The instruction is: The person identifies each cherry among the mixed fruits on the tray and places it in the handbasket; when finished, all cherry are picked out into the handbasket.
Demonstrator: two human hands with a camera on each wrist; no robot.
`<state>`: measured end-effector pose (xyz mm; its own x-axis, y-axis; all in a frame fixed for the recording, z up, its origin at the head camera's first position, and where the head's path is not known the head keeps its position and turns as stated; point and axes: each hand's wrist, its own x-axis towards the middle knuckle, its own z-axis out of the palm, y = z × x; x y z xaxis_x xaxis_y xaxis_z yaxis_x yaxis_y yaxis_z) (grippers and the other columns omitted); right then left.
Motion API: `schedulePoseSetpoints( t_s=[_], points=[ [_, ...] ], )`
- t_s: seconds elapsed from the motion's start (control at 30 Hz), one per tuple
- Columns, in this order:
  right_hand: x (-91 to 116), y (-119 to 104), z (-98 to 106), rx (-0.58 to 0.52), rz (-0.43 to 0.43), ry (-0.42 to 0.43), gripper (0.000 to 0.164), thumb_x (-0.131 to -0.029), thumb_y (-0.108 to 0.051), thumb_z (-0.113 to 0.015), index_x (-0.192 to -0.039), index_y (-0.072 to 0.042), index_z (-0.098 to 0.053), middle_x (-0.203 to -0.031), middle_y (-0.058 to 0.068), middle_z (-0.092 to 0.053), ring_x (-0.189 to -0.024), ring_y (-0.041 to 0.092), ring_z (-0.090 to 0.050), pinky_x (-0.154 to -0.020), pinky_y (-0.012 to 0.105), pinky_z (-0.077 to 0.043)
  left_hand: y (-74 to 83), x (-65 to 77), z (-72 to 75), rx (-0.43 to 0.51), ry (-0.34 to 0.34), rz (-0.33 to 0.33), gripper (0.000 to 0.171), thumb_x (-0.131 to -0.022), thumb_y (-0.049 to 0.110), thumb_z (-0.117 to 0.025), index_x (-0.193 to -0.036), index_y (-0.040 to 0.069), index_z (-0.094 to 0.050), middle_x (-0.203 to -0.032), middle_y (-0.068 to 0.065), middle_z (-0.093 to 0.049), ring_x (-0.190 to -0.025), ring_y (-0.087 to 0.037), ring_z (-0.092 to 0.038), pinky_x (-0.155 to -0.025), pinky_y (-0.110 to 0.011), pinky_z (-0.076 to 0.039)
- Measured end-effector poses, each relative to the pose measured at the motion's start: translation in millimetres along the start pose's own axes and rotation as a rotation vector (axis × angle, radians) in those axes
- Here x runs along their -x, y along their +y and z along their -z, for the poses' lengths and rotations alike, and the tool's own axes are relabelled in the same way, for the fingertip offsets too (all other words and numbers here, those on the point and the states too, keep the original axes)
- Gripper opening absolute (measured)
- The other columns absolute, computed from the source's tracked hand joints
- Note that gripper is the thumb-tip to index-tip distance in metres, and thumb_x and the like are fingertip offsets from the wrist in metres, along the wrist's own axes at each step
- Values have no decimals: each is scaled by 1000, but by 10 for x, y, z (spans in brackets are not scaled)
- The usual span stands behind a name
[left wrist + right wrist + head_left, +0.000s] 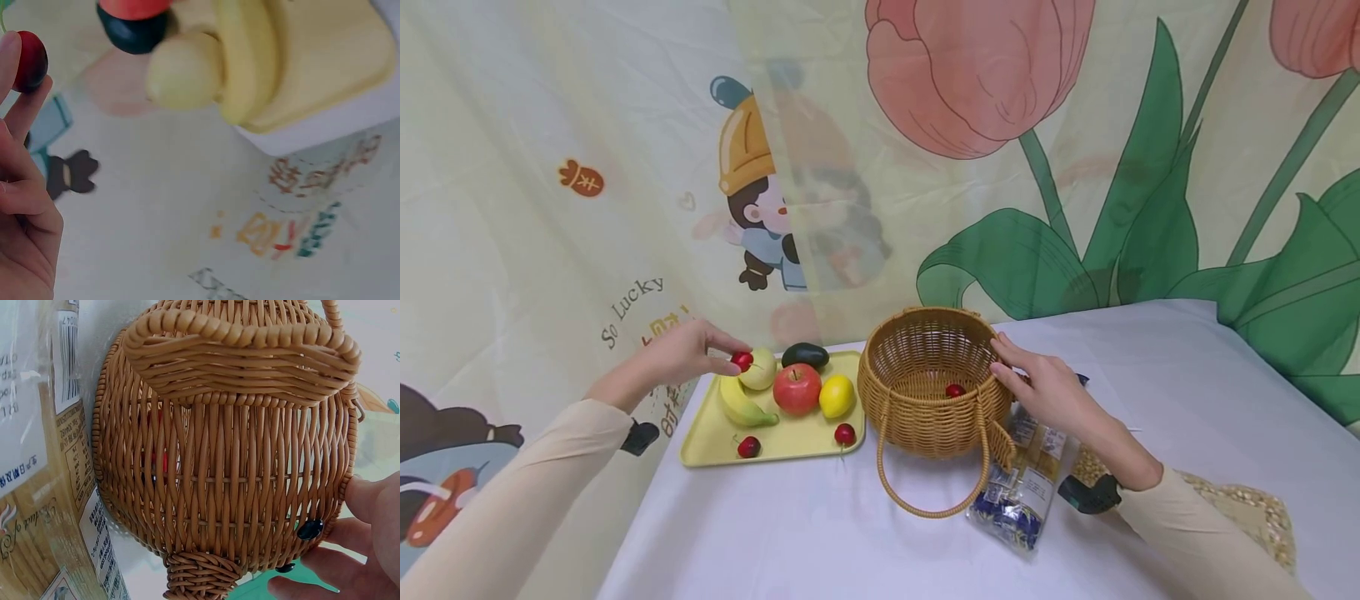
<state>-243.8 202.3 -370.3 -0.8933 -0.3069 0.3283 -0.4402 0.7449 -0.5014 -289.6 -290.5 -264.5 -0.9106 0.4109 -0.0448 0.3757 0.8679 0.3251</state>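
One red cherry (741, 361) is pinched between the thumb and fingers of the left hand (685, 352), over the far-left part of the yellow tray (706, 442), close by the pale round fruit (761, 371). From that pinch the wicker basket (934, 423) lies to the right, at the tray's opposite end, with a second cherry (955, 390) inside. Nearer the basket is the right hand (1054, 390), fingers extended, slightly spread, touching its right side. Red cherry near-round; no marked long axis.
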Motion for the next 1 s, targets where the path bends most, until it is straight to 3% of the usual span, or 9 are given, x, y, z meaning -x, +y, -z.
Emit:
schedulePoseSetpoints(
  t_s=[0.27, 0.43, 0.57, 0.87, 1.0],
  points=[
    [7, 14, 2, -2, -5, 9, 56, -109, -30, -49, -154, 2, -40, -161, 24, -36, -140, 46, -48, -111, 61, -43, 527, -465, 43, -18, -27, -116, 36, -88, 15, -80, -124, 15, -76, -118, -7, -78, -116, -31, -70, -99, -49, -56],
    [-2, 31, -10, 5, 6, 18, 54, -109, -27, -51, -153, 3, -42, -160, 24, -37, -138, 46, -50, -109, 61, -45, 803, -729, 18, -49, -25, -205, 35, -85, 16, -83, -120, 15, -78, -116, -6, -79, -110, -27, -72, -88, -41, -58],
    [-6, 23, -18, 1, 11, 14, 54, -108, -25, -52, -153, 3, -42, -160, 25, -38, -139, 46, -49, -110, 61, -44, 965, -875, -32, -51, -42, -259, 34, -85, 15, -84, -119, 15, -79, -113, -5, -79, -112, -25, -73, -86, -37, -57],
    [3, 2, -6, -4, -4, 7, 56, -109, -31, -50, -154, 2, -41, -161, 24, -37, -141, 46, -47, -111, 61, -43, 1373, -1162, -182, -41, -104, -326, 34, -88, 17, -82, -121, 13, -77, -118, -4, -78, -119, -23, -70, -103, -43, -54],
    [4, 9, -10, -6, 2, 12, 55, -109, -30, -50, -153, 2, -42, -160, 24, -37, -140, 46, -48, -110, 61, -43, 1546, -1333, -242, -74, -167, -344, 33, -88, 18, -82, -120, 12, -78, -117, -4, -78, -116, -20, -72, -103, -39, -55]
  ],
)
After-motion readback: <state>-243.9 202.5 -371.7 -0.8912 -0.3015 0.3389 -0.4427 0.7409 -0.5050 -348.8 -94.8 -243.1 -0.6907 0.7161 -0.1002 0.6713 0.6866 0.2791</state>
